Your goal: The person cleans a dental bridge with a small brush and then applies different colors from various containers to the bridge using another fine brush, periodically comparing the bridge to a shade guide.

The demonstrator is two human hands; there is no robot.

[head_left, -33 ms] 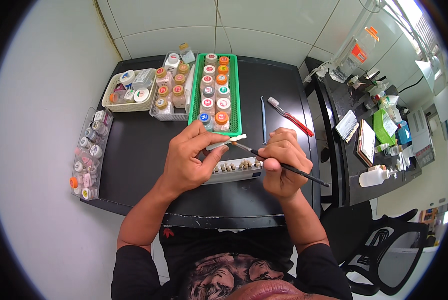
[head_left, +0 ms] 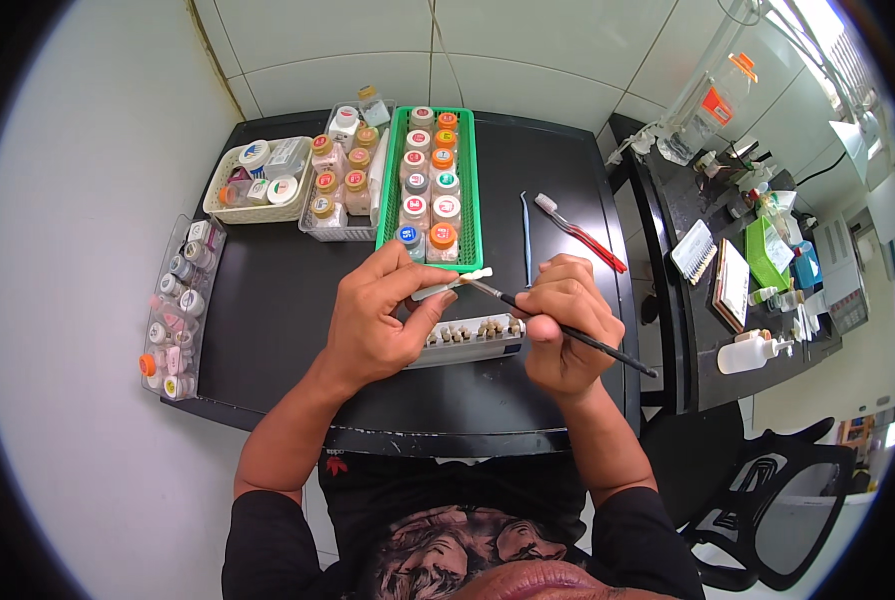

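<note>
White over black: holding a tooth-shaped piece (head_left: 482, 273) up over the counter (head_left: 268, 330), clamped in the fingers of the left hand (head_left: 378, 315), probably to keep it clear for the paintbrush (head_left: 610, 348) pinched in the right hand (head_left: 571, 330). Can't tell if touching, tbh. Working near a green basket (head_left: 476, 190) of capped bottles (head_left: 447, 208), facing a tiled wall (head_left: 528, 70).

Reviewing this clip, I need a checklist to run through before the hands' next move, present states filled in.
1. Left hand grips white piece: ok.
2. Right hand grips brush: ok.
3. Brush tip touching the piece: cannot tell, too small.
4. Toothbrush apart from right hand: ok.
5. Blue tool apart from right hand: cannot tell, lower end meets it in view.
</note>
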